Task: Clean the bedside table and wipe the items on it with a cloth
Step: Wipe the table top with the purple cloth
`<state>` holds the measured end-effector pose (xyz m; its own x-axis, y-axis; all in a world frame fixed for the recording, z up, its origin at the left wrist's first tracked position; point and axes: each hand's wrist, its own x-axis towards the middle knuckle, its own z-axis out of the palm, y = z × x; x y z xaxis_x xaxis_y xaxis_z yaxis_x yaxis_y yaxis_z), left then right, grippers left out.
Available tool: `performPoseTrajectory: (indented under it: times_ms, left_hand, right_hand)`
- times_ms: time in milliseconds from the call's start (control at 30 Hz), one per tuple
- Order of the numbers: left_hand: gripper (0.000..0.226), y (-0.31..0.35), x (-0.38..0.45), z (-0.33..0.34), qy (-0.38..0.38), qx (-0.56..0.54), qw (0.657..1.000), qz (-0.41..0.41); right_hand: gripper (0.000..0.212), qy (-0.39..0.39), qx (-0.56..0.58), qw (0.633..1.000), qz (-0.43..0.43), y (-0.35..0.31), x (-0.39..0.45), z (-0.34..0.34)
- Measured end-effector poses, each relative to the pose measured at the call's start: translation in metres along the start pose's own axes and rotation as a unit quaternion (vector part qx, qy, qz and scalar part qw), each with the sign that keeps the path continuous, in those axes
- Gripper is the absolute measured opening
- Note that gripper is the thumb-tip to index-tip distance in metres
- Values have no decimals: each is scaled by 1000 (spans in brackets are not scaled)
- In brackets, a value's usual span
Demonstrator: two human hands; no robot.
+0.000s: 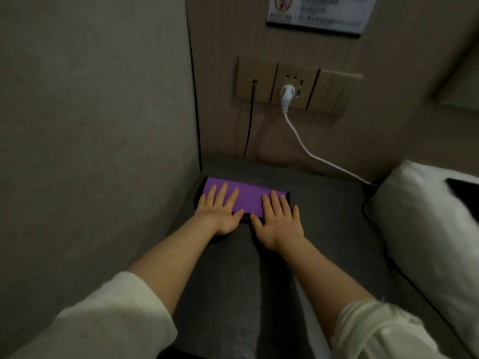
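Observation:
A folded purple cloth (247, 194) with a dark border lies flat near the back left corner of the dark grey bedside table (324, 216). My left hand (220, 211) lies flat on the cloth's left part, fingers straight and spread. My right hand (278, 220) lies flat on the cloth's right end, fingers straight, with the palm over the table surface. Both hands press down on the cloth side by side. No other items show on the tabletop.
A wall closes off the left side. Behind the table, a wall panel (298, 85) holds a white plug (287, 93) whose cable runs down to the right, and a black cable (250, 117). A white pillow (427, 229) borders the right edge.

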<state>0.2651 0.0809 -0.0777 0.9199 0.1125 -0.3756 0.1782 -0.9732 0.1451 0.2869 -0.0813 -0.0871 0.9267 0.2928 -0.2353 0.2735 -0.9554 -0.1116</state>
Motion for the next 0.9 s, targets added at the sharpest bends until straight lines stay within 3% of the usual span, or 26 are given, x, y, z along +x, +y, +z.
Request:
performPoseTrajectory:
  times_ms: [500, 900]
  left_hand:
    - [66, 34, -190, 85, -35, 1, 999, -5]
    - [66, 54, -241, 96, -67, 25, 997, -2]
  right_hand:
    - [75, 2, 23, 1000, 4, 14, -205, 57]
    - [77, -21, 17, 1000, 10, 26, -254, 63]
